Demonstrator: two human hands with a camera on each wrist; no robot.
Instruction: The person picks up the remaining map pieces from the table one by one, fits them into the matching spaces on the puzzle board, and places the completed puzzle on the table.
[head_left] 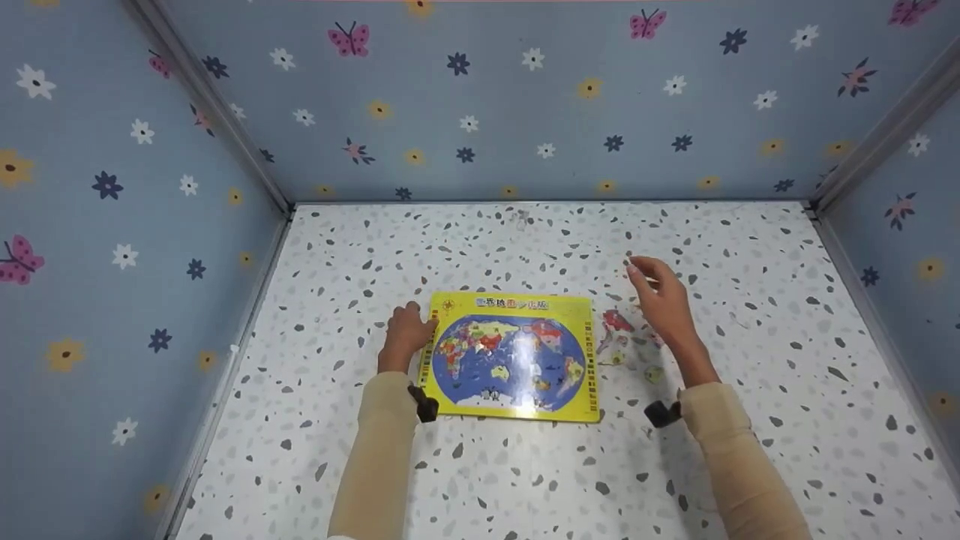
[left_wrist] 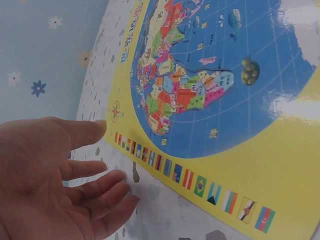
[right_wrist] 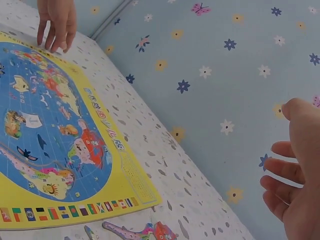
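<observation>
A yellow-bordered world map puzzle board [head_left: 469, 381] with a blue ocean lies flat on the table. My left hand [head_left: 407, 331] is at the board's left edge; in the left wrist view its thumb [left_wrist: 92, 131] reaches the yellow border, its other fingers are loosely bent, and nothing is held. To the right of the board, my right hand [head_left: 664, 304] is raised over the table with loosely bent fingers and no thing in its grasp. Below it lie several loose map pieces, among them a red and pink piece [head_left: 616, 321] and a greenish piece [head_left: 654, 374].
Speckled white tabletop [head_left: 375, 465] surrounds the board. Blue flowered panels stand on three sides, with a back panel [head_left: 510, 90] behind the table and a left panel [head_left: 90, 300]. A small dark device [head_left: 661, 413] sits at the right wrist.
</observation>
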